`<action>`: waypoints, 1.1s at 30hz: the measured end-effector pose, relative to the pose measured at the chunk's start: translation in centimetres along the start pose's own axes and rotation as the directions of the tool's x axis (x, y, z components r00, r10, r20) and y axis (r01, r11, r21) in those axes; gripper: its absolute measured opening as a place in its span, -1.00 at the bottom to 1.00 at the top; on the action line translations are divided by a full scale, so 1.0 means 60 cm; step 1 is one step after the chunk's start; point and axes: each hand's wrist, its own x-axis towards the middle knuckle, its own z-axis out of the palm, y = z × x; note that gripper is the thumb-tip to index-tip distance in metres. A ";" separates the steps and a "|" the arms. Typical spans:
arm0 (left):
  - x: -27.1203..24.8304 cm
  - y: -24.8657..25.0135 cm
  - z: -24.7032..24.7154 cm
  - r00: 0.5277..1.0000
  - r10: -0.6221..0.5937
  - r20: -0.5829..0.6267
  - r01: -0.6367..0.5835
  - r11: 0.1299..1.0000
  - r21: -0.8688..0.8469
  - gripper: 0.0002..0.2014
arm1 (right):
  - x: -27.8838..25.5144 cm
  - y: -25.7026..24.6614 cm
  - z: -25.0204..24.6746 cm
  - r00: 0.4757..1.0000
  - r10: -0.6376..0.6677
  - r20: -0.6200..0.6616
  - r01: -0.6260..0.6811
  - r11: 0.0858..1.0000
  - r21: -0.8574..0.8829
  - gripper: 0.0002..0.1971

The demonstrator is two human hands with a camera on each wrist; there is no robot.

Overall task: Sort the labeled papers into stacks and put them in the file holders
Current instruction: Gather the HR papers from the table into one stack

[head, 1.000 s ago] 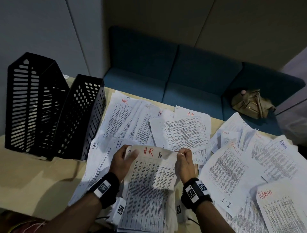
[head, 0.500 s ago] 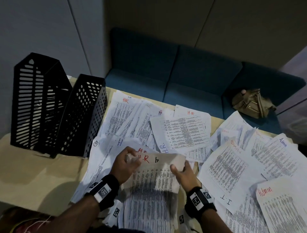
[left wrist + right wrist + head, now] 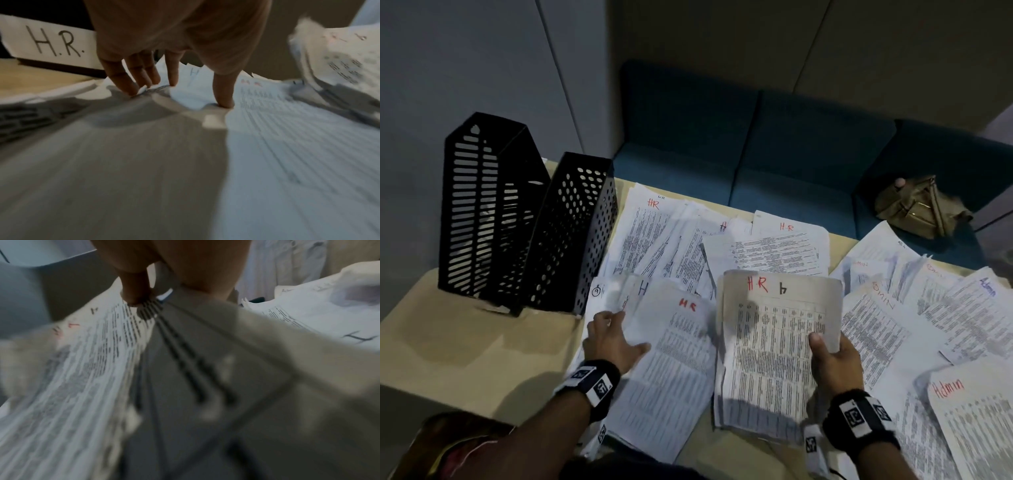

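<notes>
Two bare forearms. Each wrist wears a thick black band (image 3: 592, 378) with a fuzzy edge, bearing white square tags printed with black coded markers. The right wrist's band (image 3: 859, 416) has another white marker tag hanging beneath it.

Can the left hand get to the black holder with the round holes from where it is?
Probably yes. The left hand rests flat on the HR papers, holding nothing, and the holder with round holes stands just beyond it on the table. Only loose sheets lie between them, nothing tall.
</notes>
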 end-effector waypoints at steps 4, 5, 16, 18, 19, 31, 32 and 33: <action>-0.004 0.004 0.004 0.998 -0.008 -0.065 0.004 0.998 -0.057 -0.29 | -0.014 0.015 0.017 1.000 0.028 0.012 -0.028 1.000 0.007 -0.89; -0.004 0.006 0.005 0.998 -0.023 -0.055 0.019 0.998 -0.067 -0.24 | -0.019 0.014 0.020 0.999 0.027 0.025 -0.027 1.000 0.004 -0.94; 0.013 0.019 -0.022 0.985 -0.109 0.134 0.135 0.971 -0.196 -0.31 | -0.055 -0.008 0.033 0.999 -0.029 -0.022 0.030 0.999 0.031 -0.83; 0.007 0.019 -0.024 0.985 -0.048 0.163 0.083 0.973 -0.216 -0.53 | -0.054 -0.005 0.033 1.000 -0.014 -0.028 0.015 0.999 0.037 -0.81; 0.004 0.018 -0.025 0.987 -0.017 0.158 0.050 0.977 -0.207 -0.60 | -0.053 -0.003 0.033 1.000 0.000 -0.027 0.002 0.998 0.059 -0.82; 0.012 0.013 -0.145 0.985 0.091 -0.146 -0.152 0.863 -0.482 -0.87 | -0.041 0.020 0.013 0.999 0.030 -0.034 -0.028 0.997 0.078 -0.73; 0.015 0.018 -0.160 0.979 0.085 -0.183 -0.166 0.852 -0.496 -0.82 | -0.041 0.018 0.014 0.999 0.040 -0.032 -0.037 0.995 0.093 -0.70; 0.014 0.029 -0.176 0.973 0.085 -0.217 -0.187 0.839 -0.510 -0.77 | -0.042 0.014 0.017 0.999 0.034 -0.024 -0.032 0.994 0.103 -0.65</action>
